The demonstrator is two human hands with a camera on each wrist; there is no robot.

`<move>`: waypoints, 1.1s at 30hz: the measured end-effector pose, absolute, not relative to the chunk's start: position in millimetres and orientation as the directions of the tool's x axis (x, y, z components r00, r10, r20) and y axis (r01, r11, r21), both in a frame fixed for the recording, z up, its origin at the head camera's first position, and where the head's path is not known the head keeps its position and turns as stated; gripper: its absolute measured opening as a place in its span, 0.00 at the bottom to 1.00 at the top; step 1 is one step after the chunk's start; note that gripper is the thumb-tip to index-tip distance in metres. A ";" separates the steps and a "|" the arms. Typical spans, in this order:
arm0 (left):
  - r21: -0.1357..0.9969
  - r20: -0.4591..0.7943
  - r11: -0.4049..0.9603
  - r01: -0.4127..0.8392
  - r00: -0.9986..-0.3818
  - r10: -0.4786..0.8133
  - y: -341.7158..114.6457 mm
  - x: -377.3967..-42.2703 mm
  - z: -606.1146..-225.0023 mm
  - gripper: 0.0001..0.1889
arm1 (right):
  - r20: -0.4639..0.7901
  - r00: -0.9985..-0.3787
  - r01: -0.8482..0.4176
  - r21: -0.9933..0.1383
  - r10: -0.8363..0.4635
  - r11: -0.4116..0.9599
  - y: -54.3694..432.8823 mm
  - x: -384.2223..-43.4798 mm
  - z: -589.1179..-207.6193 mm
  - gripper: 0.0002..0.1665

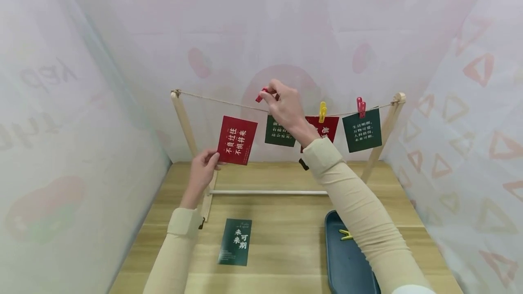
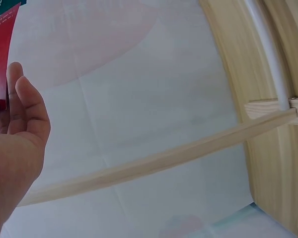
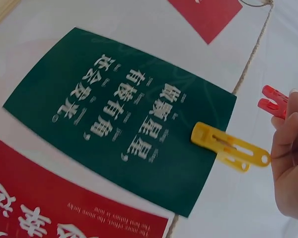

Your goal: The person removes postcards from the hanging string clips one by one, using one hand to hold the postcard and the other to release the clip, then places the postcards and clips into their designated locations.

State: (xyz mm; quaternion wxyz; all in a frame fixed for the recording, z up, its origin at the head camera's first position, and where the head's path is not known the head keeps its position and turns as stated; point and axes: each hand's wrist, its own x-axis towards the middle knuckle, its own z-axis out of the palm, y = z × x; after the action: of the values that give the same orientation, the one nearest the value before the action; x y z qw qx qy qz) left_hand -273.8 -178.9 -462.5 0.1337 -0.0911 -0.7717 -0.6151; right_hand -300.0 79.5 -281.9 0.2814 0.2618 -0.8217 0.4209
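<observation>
Held card [image 1: 238, 139]: was red, white lettering
Held peg [image 3: 273, 100]: was red
Hung cards [image 1: 362, 129]: were green, red, green, all white-lettered
Line pegs [image 1: 323, 112]: were yellow, yellow, red
Table card [image 1: 235, 242]: was green, white lettering
Tray [image 1: 347, 262]: was dark blue
Tray peg [image 1: 345, 235]: was yellow
Table [image 1: 286, 244]: was tan, wood-grained
Right wall [image 1: 449, 117]: had reddish and tan triangle outlines

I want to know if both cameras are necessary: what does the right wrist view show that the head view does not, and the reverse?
Only the right wrist view shows the yellow clip on the hanging green card; in the head view the right grip covers that spot.

Only the head view shows the left grip, the blue tray and the flat green card on the table.

Both show the right grip pinching a red clip, the hanging green card, the string and, partly hidden, the hanging red card.
</observation>
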 end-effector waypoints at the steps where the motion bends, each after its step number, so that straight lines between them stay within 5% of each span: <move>1: 0.925 0.316 0.232 0.301 -0.948 -0.027 -180.5 -272.1 -463.5 0.15 | 0.686 -0.701 -0.670 -0.538 -0.196 0.512 81.4 -299.2 -282.1 0.07; 21: 0.948 0.225 0.243 0.206 -0.973 -0.052 -196.0 -239.4 -497.1 0.15 | 0.636 -0.732 -0.627 -0.488 -0.244 0.607 123.7 -274.8 -298.5 0.12; 33: 0.948 0.187 0.279 0.152 -0.977 -0.102 -203.7 -209.2 -512.7 0.14 | 0.681 -0.668 -0.684 -0.405 -0.299 0.607 141.1 -257.9 -298.7 0.18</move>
State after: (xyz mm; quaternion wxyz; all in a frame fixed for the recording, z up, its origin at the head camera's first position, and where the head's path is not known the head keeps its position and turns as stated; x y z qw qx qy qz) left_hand -209.2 -203.7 -512.7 0.1060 -0.0159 -0.7925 -0.6004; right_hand -257.9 141.1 -298.7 0.2867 0.2891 -0.8494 0.3358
